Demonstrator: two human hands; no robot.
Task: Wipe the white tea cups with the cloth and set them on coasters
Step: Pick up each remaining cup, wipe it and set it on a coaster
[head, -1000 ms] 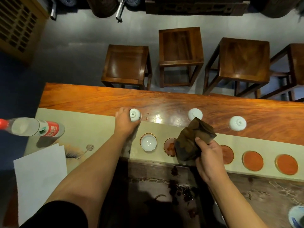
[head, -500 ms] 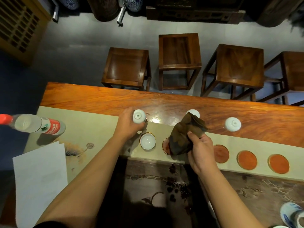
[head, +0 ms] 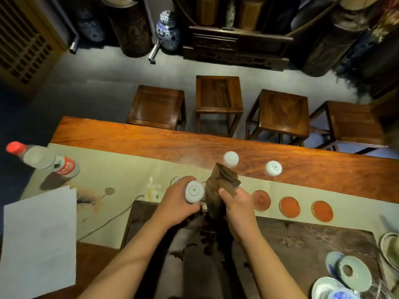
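My left hand [head: 176,201] grips a white tea cup [head: 194,192] upside down, lifted above the pale runner [head: 108,169]. Right beside it my right hand [head: 236,205] grips a crumpled brown cloth [head: 218,186]. Two more white cups stand upside down on the wooden table, one [head: 231,159] just behind the cloth and one [head: 273,168] further right. Three bare orange coasters [head: 261,200] [head: 289,207] [head: 322,211] lie in a row on the runner to the right. The rim of another cup [head: 176,180] shows behind my left hand; what it stands on is hidden.
A water bottle [head: 45,160] with a red cap lies at the far left, a white sheet [head: 38,240] below it. A dark tea tray [head: 302,242] is under my arms, with blue-and-white dishes [head: 349,275] at the lower right. Wooden stools [head: 218,93] stand beyond the table.
My left hand lifted the cup off the table and brought it toward me, next to the cloth. My right hand drew the cloth in closer. The camera view tilted up.
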